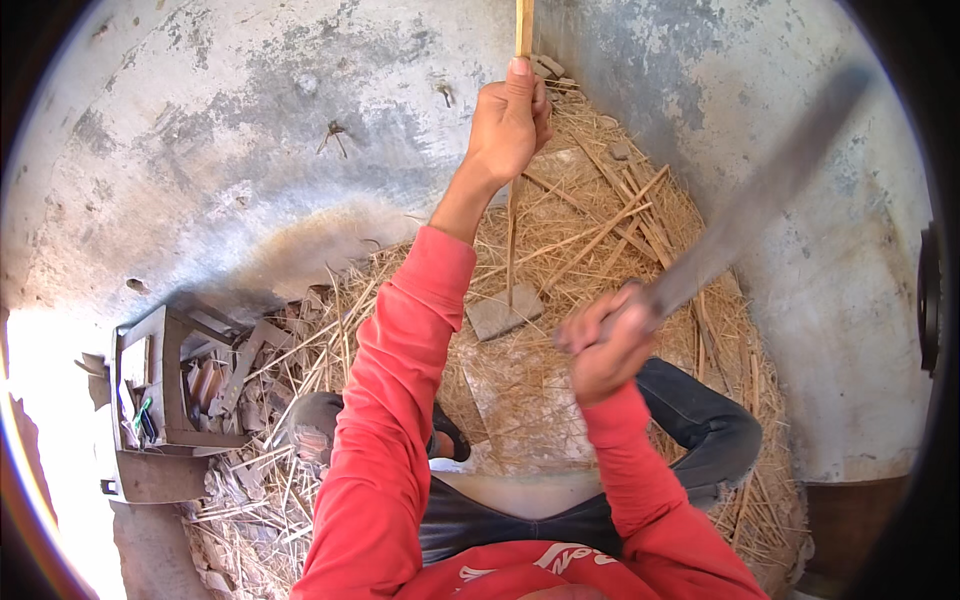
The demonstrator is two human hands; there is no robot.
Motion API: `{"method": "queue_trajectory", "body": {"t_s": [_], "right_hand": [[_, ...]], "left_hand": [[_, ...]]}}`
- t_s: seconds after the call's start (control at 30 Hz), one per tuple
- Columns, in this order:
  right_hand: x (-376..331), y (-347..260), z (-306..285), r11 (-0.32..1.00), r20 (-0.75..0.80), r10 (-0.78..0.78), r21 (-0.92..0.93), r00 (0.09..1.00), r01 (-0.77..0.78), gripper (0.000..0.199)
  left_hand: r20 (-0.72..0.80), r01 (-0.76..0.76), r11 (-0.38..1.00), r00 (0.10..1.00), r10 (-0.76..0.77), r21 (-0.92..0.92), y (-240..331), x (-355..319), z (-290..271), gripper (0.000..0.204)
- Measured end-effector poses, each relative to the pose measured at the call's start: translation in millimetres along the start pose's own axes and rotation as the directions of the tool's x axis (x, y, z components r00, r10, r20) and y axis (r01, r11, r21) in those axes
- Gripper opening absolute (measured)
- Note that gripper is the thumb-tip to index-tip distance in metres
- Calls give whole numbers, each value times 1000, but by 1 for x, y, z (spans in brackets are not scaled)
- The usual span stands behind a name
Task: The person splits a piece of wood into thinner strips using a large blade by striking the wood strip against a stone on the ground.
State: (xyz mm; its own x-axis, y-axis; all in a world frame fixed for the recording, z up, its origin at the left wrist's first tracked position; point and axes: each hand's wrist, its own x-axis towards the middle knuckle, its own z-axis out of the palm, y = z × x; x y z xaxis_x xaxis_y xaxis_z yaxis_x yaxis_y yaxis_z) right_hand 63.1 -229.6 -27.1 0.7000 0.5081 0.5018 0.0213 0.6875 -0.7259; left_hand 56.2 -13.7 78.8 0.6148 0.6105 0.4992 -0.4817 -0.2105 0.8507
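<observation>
My left hand (511, 120) is raised straight ahead, its fingers closed around a narrow, pale wooden strip (524, 30) with the thumb pressed along it. The strip stands nearly upright; its lower part shows below my wrist, down by a flat grey block (504, 311) on the floor. In my right hand (612, 340) is the handle of a machete (745, 200). Its long dark blade points up and to the right, away from the strip, smeared by motion. The fingers of that hand are closed and slightly blurred.
Thin shavings (590, 410) litter the floor around my legs, with loose wooden sticks (610, 225) at the far right. A wooden box frame (165, 375) full of scraps stands at the left. Worn plaster walls (250, 120) meet in a corner ahead.
</observation>
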Motion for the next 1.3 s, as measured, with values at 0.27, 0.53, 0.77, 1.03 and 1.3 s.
{"method": "queue_trajectory", "body": {"t_s": [0.27, 0.53, 0.77, 1.03, 1.3], "right_hand": [[-207, 148, -149, 350, -100, 645, -842, 758, -409, 38], [-207, 145, -145, 404, -55, 538, -859, 841, -315, 38], [-47, 48, -93, 243, -70, 959, -286, 274, -927, 40], [34, -15, -1, 995, -36, 28, 98, 999, -25, 42], [-199, 173, -154, 165, -296, 821, -695, 488, -699, 49]], "left_hand": [[-22, 10, 1000, 1000, -10, 11, 2, -8, 9, 61], [-358, -185, 739, 783, 509, 647, -16, -6, -9, 47], [-282, -125, 426, 582, 763, 896, -21, -4, -21, 37], [-247, -180, 412, 570, 784, 893, -36, 8, -3, 37], [-250, -194, 486, 664, 704, 852, -40, 4, 12, 37]]}}
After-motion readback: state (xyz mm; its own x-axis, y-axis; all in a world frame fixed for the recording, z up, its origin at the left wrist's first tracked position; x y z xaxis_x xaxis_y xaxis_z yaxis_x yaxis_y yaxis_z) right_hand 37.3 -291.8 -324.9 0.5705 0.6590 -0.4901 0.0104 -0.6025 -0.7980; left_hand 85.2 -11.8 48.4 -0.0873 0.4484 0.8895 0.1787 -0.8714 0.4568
